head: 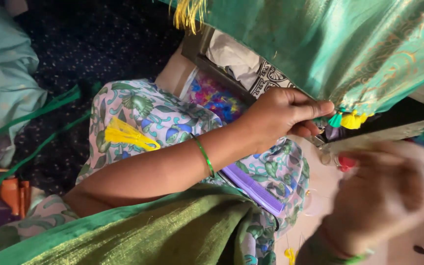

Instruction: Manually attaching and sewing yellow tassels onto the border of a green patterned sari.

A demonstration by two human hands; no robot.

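Two hands: left hand (pixel 276 118) pinches green cloth (pixel 349 49), right hand (pixel 386 196) blurred.

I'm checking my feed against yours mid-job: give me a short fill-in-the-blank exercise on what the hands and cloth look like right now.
1. The left hand pinches the edge of the ____ cloth.
2. Beside its fingertips hangs a yellow and teal ____.
3. A purple ____ lies on the flowered lap.
4. The right hand is ____ by motion, so its grip is unclear.

Missing words: green; tassel; comb; blurred
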